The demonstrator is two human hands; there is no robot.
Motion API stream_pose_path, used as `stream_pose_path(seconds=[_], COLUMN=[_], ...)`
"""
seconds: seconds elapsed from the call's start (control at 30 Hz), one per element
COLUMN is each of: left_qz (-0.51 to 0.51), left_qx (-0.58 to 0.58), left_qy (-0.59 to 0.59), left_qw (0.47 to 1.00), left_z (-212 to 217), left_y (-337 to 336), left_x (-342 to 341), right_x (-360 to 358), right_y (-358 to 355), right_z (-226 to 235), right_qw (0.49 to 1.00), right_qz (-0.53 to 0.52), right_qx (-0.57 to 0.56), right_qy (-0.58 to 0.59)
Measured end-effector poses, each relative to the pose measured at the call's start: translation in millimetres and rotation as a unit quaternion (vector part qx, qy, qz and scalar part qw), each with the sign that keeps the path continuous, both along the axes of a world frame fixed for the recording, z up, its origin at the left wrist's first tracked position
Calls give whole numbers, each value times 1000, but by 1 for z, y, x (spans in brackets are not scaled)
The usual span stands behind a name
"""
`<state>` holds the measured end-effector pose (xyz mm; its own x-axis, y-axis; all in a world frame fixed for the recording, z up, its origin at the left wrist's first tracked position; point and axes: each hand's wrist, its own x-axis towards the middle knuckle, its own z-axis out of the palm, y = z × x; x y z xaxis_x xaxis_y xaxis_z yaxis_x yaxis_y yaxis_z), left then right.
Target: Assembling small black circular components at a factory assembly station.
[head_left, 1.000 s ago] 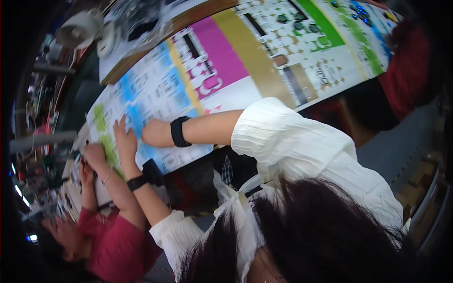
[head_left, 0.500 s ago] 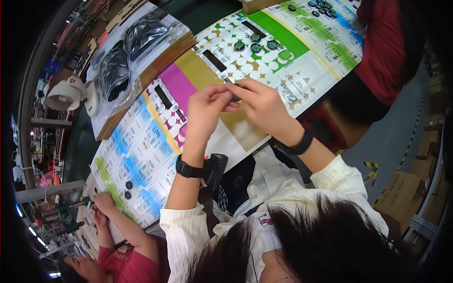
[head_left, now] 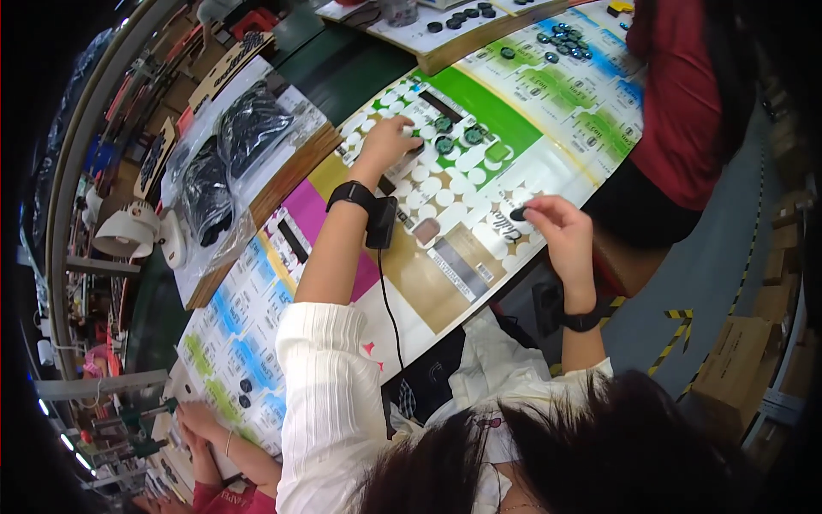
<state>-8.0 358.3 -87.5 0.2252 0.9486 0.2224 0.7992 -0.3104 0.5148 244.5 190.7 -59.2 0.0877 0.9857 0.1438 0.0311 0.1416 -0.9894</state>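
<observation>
My left hand [head_left: 390, 141] reaches out over a long printed sheet [head_left: 445, 248] of coloured panels on the table, its fingers resting on the white-dotted green panel beside three small dark round discs [head_left: 458, 137]. My right hand [head_left: 552, 224] hovers at the sheet's near edge and pinches one small dark disc [head_left: 519, 213] between thumb and fingers. Both wrists carry black bands; a black device with a cable [head_left: 381, 224] hangs from the left one.
A person in a red top [head_left: 685, 94] stands at the right by more discs [head_left: 561, 38] on blue and green panels. Another person's hands [head_left: 201, 424] work at lower left. Clear bags of dark parts [head_left: 227, 158] lie on a wooden board. Cardboard boxes [head_left: 745, 360] stand on the floor at right.
My hands, held together over the sheet before, have parted: the left reached forward to the green panel, the right dropped to the near edge. The view shifted right along the table.
</observation>
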Motion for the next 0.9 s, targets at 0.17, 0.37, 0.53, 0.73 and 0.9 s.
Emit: stream_pose_path(seconds=[0.17,0.37,0.53,0.73,0.9], left_qz=[-79,-32,45,119,105], left_qx=[-136,-102,-246,-155,-99], left_qy=[-30,-39,-358,-522,-636], left_qw=[987,994,900,830,758], left_z=[-14,4,44,84,86], left_y=[21,-30,-120,-212,-268], left_x=[1,-11,-36,-45,-36], right_x=[13,-4,-16,-65,-110], right_y=[-9,-18,-19,-26,-44], right_z=[-2,16,18,36,65], right_qw=[997,997,995,995,977], right_qz=[-23,-7,8,84,170], right_qx=[5,17,30,44,89], right_qy=[-67,-79,-93,30,98])
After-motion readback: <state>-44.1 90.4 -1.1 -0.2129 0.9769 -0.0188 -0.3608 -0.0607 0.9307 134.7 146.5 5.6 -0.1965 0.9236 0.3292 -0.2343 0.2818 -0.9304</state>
